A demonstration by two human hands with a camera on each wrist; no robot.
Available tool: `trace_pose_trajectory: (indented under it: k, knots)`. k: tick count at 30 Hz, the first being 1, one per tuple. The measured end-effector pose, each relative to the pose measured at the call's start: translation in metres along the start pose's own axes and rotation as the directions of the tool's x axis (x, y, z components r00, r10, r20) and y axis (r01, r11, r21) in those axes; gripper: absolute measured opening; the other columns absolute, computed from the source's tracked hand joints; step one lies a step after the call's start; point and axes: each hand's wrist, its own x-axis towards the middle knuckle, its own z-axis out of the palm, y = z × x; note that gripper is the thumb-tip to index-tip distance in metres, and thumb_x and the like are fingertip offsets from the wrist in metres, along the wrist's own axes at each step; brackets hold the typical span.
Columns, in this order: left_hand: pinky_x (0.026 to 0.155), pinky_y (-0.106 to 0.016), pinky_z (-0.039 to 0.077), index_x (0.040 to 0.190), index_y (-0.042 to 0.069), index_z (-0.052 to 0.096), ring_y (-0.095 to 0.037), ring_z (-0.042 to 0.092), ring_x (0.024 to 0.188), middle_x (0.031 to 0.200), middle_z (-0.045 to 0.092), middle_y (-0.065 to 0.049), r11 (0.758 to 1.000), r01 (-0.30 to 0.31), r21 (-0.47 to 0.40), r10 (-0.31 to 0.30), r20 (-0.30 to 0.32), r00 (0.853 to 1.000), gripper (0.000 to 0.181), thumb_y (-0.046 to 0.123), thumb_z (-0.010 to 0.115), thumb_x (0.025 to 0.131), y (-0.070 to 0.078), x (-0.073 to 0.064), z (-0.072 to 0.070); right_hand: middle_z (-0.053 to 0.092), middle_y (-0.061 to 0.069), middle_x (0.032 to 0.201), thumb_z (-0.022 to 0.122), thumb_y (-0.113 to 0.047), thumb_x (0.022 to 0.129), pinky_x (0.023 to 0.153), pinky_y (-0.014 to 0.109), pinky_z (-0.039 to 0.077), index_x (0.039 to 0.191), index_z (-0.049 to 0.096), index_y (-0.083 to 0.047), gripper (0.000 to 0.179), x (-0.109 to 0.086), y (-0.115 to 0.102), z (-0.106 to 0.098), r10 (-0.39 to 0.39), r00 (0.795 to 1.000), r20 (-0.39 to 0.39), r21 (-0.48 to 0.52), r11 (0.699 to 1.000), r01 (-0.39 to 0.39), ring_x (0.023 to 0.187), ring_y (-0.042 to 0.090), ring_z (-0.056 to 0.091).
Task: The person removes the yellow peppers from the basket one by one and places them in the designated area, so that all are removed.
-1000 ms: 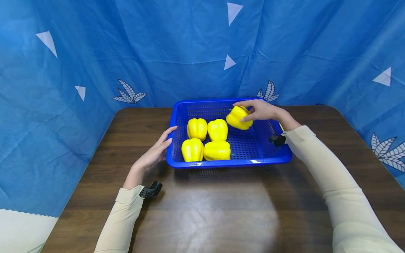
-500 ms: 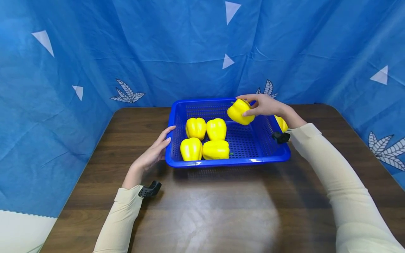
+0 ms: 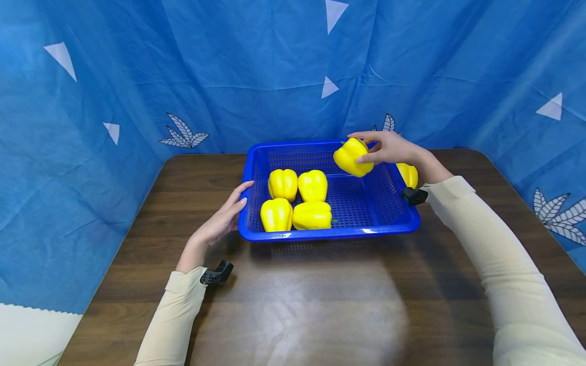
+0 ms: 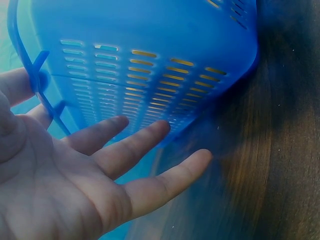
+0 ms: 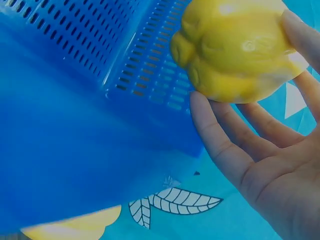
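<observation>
While the dark wood table (image 3: 293, 310) carries the blue perforated basket (image 3: 329, 235), left hand (image 3: 220, 221) hooks thumb and forefinger over its left rim, other fingers spread; right hand (image 3: 396, 148) pinches a yellow bell pepper (image 3: 352, 158), now higher and further right, near the far right corner, so just four bell peppers (image 3: 312, 216) rest inside; another bell pepper (image 3: 408, 175) sits outside the right wall

Yellow bell pepper (image 3: 350, 158): tilted, held at right rear of blue perforated basket (image 3: 351, 204). Four similar peppers (image 3: 313, 186): inside, left.
</observation>
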Motion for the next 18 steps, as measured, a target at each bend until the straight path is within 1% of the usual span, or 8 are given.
trace_pose_trajectory:
  k: [3, 9, 13, 18]
  knots:
    - [0.094, -0.059, 0.047, 0.148, 0.039, 0.007, -0.048, 0.036, 0.132, 0.158, 0.004, -0.008, 1.0, -0.003, 0.001, 0.003, -0.001, 1.0, 0.052, 0.042, 0.027, 0.1, 0.0, 0.0, 0.0, 0.046, 0.017, 0.135, 0.063, -0.034, 0.088, 0.089, 0.049, 0.053, 0.145, 0.033, -0.025, 0.065, -0.001, 0.002, -0.002, 0.006, 1.0, -0.016, 0.018, 1.0, -0.006, 0.113, 0.038, 0.056]
    - [0.094, -0.058, 0.047, 0.148, 0.039, 0.007, -0.047, 0.036, 0.132, 0.158, 0.004, -0.007, 1.0, -0.005, 0.007, 0.005, -0.005, 1.0, 0.052, 0.042, 0.028, 0.1, 0.0, 0.0, -0.001, 0.046, 0.017, 0.135, 0.062, -0.035, 0.089, 0.089, 0.047, 0.053, 0.146, 0.032, -0.022, 0.066, -0.007, 0.005, -0.007, 0.026, 0.998, -0.054, 0.032, 0.999, -0.024, 0.111, 0.036, 0.056]
    - [0.094, -0.059, 0.047, 0.148, 0.039, 0.007, -0.048, 0.036, 0.132, 0.158, 0.004, -0.008, 1.0, -0.005, 0.006, 0.005, -0.004, 1.0, 0.052, 0.042, 0.027, 0.1, 0.0, 0.0, -0.001, 0.045, 0.017, 0.136, 0.062, -0.036, 0.089, 0.089, 0.048, 0.054, 0.147, 0.03, -0.022, 0.067, -0.011, 0.006, -0.009, 0.043, 0.997, -0.064, 0.056, 0.998, -0.04, 0.111, 0.034, 0.055]
    - [0.093, -0.059, 0.047, 0.147, 0.04, 0.007, -0.048, 0.037, 0.131, 0.158, 0.004, -0.008, 1.0, 0.0, 0.004, 0.0, -0.004, 1.0, 0.052, 0.042, 0.027, 0.1, 0.0, 0.0, 0.0, 0.044, 0.018, 0.136, 0.061, -0.035, 0.09, 0.088, 0.047, 0.054, 0.147, 0.03, -0.023, 0.066, -0.015, 0.009, -0.01, 0.041, 0.997, -0.07, 0.069, 0.997, -0.036, 0.111, 0.034, 0.055]
